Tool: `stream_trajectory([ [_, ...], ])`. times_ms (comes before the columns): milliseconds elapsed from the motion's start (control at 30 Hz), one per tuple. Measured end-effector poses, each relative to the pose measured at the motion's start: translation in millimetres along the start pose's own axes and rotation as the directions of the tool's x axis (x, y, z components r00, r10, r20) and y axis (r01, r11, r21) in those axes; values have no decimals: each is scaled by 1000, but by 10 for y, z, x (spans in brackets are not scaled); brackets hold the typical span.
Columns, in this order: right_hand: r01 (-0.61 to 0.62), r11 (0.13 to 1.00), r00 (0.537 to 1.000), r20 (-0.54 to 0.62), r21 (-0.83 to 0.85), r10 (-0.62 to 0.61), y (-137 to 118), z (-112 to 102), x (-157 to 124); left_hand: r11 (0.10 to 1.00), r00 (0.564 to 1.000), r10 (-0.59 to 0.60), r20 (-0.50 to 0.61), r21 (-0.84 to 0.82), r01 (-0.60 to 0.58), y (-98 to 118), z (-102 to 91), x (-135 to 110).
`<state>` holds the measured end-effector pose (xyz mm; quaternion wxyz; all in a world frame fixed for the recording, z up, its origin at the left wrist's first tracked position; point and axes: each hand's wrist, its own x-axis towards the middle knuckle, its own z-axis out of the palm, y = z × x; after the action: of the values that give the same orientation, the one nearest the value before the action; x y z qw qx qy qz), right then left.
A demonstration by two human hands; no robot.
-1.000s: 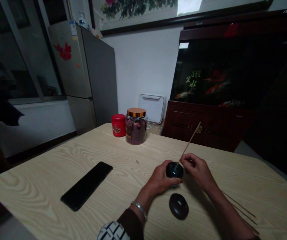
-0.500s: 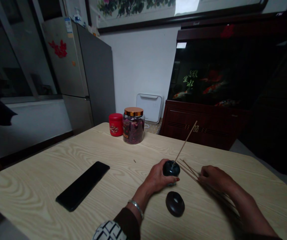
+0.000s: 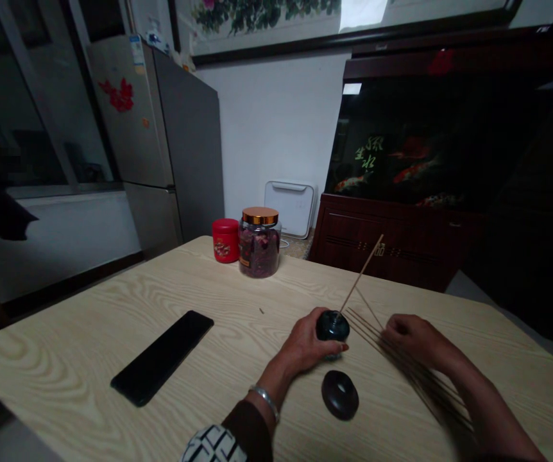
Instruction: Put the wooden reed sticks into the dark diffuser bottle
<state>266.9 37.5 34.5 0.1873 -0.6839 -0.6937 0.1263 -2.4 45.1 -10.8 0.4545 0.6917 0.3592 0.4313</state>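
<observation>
My left hand [image 3: 303,346] is wrapped round a small glossy dark pot [image 3: 332,326] on the table. One thin incense stick [image 3: 362,274] stands in its top, leaning to the right. Closed in a pinch, my right hand [image 3: 414,340] has a single stick [image 3: 369,305] whose tip slants up toward the pot. Several more sticks [image 3: 364,330] lie on the table below and beside that hand, partly covered by its forearm and shadow. A dark round piece [image 3: 340,394] with a dimple or hole in its middle lies in front of the pot.
A black phone [image 3: 163,358] lies at the left of the wooden table [image 3: 238,359]. Toward the back stand a red canister [image 3: 225,241] and a clear jar [image 3: 259,247] with a copper lid. A tiny stick fragment [image 3: 262,310] lies mid-table. A fish tank [image 3: 401,141] stands beyond.
My right hand has lifted one stick; its tip is now higher and apart from the others on the table. The left hand and pot stay together. The view has shifted slightly.
</observation>
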Motion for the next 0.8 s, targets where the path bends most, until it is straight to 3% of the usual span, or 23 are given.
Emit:
stream_trajectory([
  [33, 28, 988, 998, -61, 151, -19, -72, -72, -6, 1000, 1000, -2, -4, 5, 2, 1, -1, 1],
  [100, 82, 882, 979, -205, 464, 17, -248, -209, -28, 1000, 1000, -2, -2, 4, 2, 0, -3, 3],
  [167, 140, 719, 913, -370, 681, 173, -441, -307, -63, 1000, 1000, -3, 3, -6, 3, -4, -4, 4],
  [233, 231, 576, 834, -465, 784, 297, -616, -347, -102, 1000, 1000, 3, 1, -9, -3, -7, -5, 4],
  [300, 305, 510, 785, -515, 805, 344, -748, -334, -133, 1000, 1000, 9, 2, -8, -9, -7, -6, 1],
  [400, 343, 537, 757, -565, 770, 328, -862, -260, -161, 1000, 1000, 13, 5, 1, -13, -5, -9, -2],
  [533, 342, 627, 759, -599, 700, 254, -937, -150, -180, 1000, 1000, 8, 2, 5, -8, 1, -11, -4],
  [800, 345, 680, 821, -559, 647, 115, -999, 12, -173, 1000, 1000, 7, 11, 6, -7, -9, -6, 4],
])
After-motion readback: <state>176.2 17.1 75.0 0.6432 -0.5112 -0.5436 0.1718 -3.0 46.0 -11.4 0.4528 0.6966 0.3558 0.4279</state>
